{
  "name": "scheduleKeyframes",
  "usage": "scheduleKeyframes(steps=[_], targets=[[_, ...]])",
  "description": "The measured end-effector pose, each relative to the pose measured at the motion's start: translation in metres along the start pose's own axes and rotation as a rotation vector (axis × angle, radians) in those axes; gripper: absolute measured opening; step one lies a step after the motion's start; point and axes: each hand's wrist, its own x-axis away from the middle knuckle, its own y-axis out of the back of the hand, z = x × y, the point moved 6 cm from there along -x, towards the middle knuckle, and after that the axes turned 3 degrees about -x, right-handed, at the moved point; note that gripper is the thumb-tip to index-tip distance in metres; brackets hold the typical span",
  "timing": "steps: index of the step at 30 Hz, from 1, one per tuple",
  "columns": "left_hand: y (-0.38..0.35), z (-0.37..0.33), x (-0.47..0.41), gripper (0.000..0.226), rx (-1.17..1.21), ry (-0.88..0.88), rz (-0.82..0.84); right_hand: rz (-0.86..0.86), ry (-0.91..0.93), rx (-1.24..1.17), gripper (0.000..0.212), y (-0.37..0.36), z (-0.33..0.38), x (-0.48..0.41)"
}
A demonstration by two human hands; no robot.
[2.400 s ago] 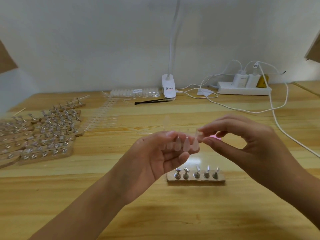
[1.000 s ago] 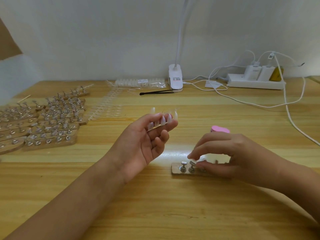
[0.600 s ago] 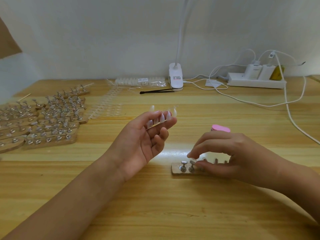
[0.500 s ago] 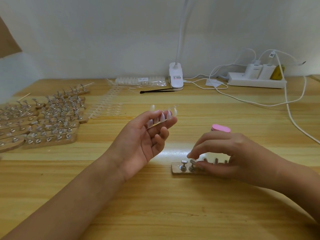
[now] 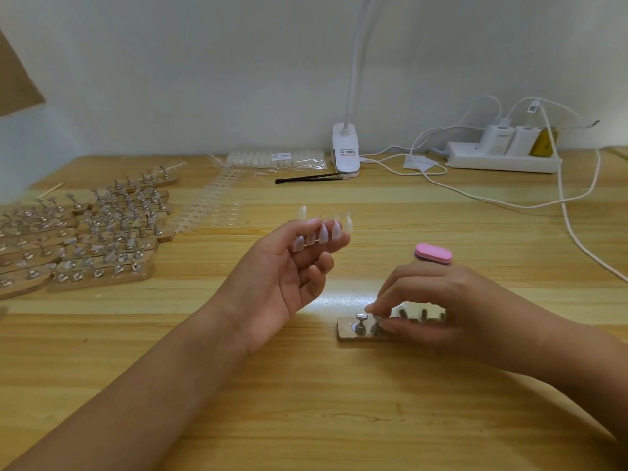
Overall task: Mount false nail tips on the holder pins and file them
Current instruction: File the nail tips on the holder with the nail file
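a: where is the work happening?

b: at the small wooden holder [image 5: 346, 333] on the table [image 5: 306, 402]. the right hand [image 5: 441, 311] rests over it, thumb and forefinger pinched together on what looks like a pale nail tip [image 5: 376, 316], pressing it onto the second pin from the holder's left end.

a: and the other pins?

b: the first pin [image 5: 360, 322], at the holder's left end, is bare metal. right of the pinch, the fingers cover most of the row; something pale shows between them, but i cannot tell whether those pins carry tips.

a: what about the left hand?

b: the left hand [image 5: 289, 277] is raised left of the holder and behind it, palm up, fingers curled. finger and thumb are closed on a strip of nail tips [image 5: 323, 232], several of them fanned out above the fingertips.

a: so how far along?

b: early, i judge. mounting on this holder is under way, with at least one pin empty and a handful of tips waiting in the left hand. filing has not started: the pink file [image 5: 433, 254] lies untouched on the table just behind the holder.

a: and the pile far left of the holder?

b: many more holders [image 5: 102, 239] lie there; too small to say much about them.
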Motion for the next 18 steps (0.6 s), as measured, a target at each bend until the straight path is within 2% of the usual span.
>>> scheduleKeyframes(steps=[5,11,15,18], targets=[[-0.003,-0.002,0.000,0.024,-0.114,-0.093,0.032,-0.053,-0.128,-0.170,0.034,0.007,-0.011,0.006],[-0.021,-0.005,0.012,0.035,-0.603,-0.335,0.125,-0.492,-0.170,-0.429,0.027,0.041,-0.010,0.010],[-0.037,0.005,0.025,0.031,-0.867,-0.419,0.167,-0.563,-0.104,-0.326,0.020,0.041,0.007,0.009],[-0.044,0.009,0.031,0.029,-0.943,-0.458,0.168,-0.575,-0.027,-0.231,0.020,0.036,0.016,0.007]])
